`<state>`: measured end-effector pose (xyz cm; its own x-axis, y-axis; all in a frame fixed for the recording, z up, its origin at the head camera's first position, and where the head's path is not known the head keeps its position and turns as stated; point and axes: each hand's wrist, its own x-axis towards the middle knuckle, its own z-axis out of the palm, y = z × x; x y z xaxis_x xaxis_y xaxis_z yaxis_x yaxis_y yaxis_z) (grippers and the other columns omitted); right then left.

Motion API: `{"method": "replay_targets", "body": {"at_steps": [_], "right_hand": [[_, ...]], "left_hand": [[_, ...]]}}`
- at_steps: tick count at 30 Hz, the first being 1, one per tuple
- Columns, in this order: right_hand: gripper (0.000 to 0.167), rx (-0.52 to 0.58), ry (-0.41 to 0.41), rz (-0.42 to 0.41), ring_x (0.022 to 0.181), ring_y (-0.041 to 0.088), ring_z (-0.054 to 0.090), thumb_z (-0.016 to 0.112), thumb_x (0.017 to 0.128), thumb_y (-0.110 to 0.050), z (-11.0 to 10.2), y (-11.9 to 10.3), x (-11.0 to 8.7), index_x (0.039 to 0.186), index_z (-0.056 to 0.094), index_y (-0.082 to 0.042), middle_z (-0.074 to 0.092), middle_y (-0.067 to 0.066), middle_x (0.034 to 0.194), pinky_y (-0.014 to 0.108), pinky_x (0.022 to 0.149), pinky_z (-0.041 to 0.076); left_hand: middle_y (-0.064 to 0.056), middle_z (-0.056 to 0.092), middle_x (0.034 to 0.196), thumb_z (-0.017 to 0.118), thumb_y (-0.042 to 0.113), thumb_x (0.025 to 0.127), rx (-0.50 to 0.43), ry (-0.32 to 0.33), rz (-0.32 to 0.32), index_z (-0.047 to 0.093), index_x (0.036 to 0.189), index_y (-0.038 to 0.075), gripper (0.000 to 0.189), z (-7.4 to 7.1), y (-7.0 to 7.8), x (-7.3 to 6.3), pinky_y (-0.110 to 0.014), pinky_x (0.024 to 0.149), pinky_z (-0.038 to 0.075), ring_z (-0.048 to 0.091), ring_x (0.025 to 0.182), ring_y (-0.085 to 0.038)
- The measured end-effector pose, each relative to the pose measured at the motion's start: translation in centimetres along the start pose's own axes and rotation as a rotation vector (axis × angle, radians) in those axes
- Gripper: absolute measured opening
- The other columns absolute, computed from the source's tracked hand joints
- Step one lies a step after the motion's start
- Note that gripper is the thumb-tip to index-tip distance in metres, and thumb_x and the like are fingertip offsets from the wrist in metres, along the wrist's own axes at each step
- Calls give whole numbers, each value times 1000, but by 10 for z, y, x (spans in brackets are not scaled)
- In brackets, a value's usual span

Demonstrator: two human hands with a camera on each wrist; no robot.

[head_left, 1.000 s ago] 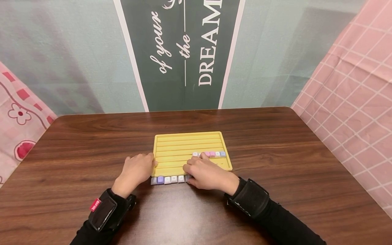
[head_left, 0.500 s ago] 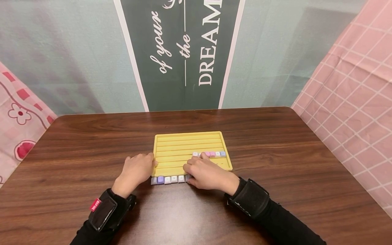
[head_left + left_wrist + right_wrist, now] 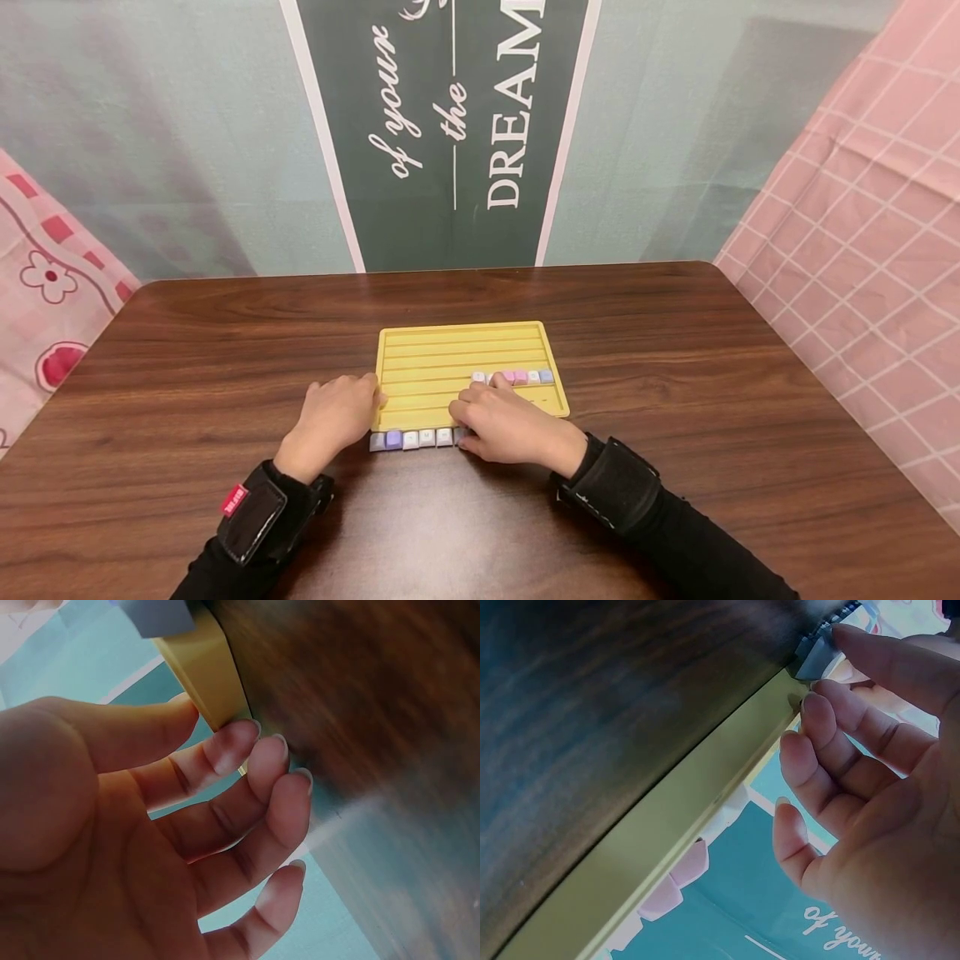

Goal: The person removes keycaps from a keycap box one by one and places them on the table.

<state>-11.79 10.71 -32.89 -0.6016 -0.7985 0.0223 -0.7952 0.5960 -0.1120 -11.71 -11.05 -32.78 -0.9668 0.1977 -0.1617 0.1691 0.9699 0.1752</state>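
A yellow ridged tray lies on the table. My left hand grips its left edge; in the left wrist view the thumb lies on one side of the tray wall and the forefinger on the other. Along the tray's front edge runs a row of keycaps, grey, purple and white. At the right end of that row my right hand pinches a grey keycap between thumb and forefinger, close against the tray's front wall. From the head, this hand partly covers that keycap.
Inside the tray, at the right, another row holds white, pink and blue keycaps. Brown wooden table surrounds the tray. Behind hangs a green curtain with lettering, and pink cloth hangs at the right.
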Motion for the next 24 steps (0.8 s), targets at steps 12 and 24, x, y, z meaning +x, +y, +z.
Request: {"method": "replay_targets", "body": {"at_steps": [12, 24], "right_hand": [[24, 12, -9, 4, 67, 8, 41, 70, 79, -20, 0, 0, 1, 70, 47, -16, 38, -9, 66, 29, 68, 26], [26, 23, -15, 7, 66, 7, 39, 67, 82, -23, -2, 1, 1, 70, 45, -17, 38, -9, 65, 29, 68, 26]], "left_hand": [[-2, 45, 61, 52, 20, 93, -2, -1, -3, 52, 77, 8, 20, 0, -1, 1, -37, 60, 31, 46, 60, -18], [-3, 46, 61, 52, 20, 93, -1, -3, 3, 52, 76, 8, 20, -1, 0, 0, -38, 61, 32, 48, 61, -19]]}}
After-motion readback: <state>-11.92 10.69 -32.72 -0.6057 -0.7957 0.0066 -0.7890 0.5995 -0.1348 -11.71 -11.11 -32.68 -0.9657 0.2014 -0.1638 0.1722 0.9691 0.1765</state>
